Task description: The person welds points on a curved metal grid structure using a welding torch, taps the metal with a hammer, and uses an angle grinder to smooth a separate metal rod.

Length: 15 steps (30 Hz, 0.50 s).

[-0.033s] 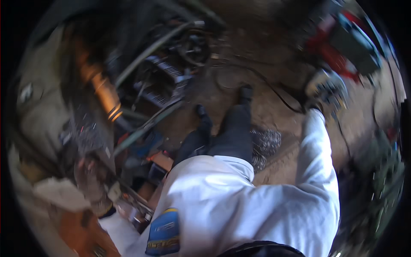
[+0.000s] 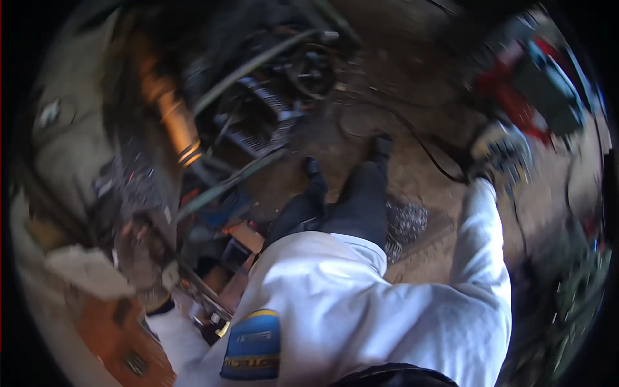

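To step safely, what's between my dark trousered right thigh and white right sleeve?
In the head view: a glittering grey heap on brown floor.

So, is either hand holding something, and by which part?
It cannot be told: both the left hand and the right hand are too blurred to show a hold or its place.

The left hand (image 2: 137,258) is out to the left, beside the frame (image 2: 233,183); the right hand (image 2: 480,173) is out to the right, at the tool (image 2: 506,153). Beyond the tool stands the machine (image 2: 547,97). On the floor (image 2: 412,184), a cable (image 2: 416,137) runs ahead of the legs (image 2: 356,201); a heap (image 2: 407,222) lies right of them. Left of the frame is a tube (image 2: 175,124), ahead of the left hand
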Tool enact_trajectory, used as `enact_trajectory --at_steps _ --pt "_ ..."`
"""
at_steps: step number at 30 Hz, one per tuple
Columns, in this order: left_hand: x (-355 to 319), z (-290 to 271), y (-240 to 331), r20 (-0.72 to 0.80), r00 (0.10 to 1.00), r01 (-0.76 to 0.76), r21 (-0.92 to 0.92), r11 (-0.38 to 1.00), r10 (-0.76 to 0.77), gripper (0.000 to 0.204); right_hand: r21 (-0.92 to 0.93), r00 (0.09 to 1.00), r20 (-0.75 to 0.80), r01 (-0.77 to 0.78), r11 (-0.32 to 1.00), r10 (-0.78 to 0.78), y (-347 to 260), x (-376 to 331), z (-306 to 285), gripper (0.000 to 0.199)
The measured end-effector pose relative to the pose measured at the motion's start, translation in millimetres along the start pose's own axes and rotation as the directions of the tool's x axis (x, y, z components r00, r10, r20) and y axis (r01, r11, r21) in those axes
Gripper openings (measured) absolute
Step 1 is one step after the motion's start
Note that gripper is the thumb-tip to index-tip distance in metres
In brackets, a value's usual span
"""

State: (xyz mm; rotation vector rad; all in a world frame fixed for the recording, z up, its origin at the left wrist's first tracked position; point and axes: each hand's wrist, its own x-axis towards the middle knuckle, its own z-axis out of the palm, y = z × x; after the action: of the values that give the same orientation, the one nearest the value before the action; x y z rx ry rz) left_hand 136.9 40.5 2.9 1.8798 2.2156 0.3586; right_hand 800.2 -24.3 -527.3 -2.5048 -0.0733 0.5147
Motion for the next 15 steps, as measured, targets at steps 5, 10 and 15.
enact_trajectory --at_steps 5,10,15 --pt "-34.9 -2.7 -22.3 -0.069 0.932 0.262 -0.546 0.796 -0.355 0.035 -0.178 0.998 -0.048 0.033 0.983 -0.042 -31.2 -2.6 -16.9 0.071" --pt "-61.7 3.9 -46.6 -0.259 0.850 0.154 -0.712 0.685 -0.460 0.032 -0.205 0.964 -0.135 0.199 0.958 -0.229 -102.7 -85.0 -36.5 0.073" --pt "-73.3 2.4 -119.6 -0.388 0.762 0.092 -0.728 0.680 -0.519 0.029 0.675 0.655 0.085 0.516 0.527 -0.751 -218.8 -315.1 -63.7 0.069"
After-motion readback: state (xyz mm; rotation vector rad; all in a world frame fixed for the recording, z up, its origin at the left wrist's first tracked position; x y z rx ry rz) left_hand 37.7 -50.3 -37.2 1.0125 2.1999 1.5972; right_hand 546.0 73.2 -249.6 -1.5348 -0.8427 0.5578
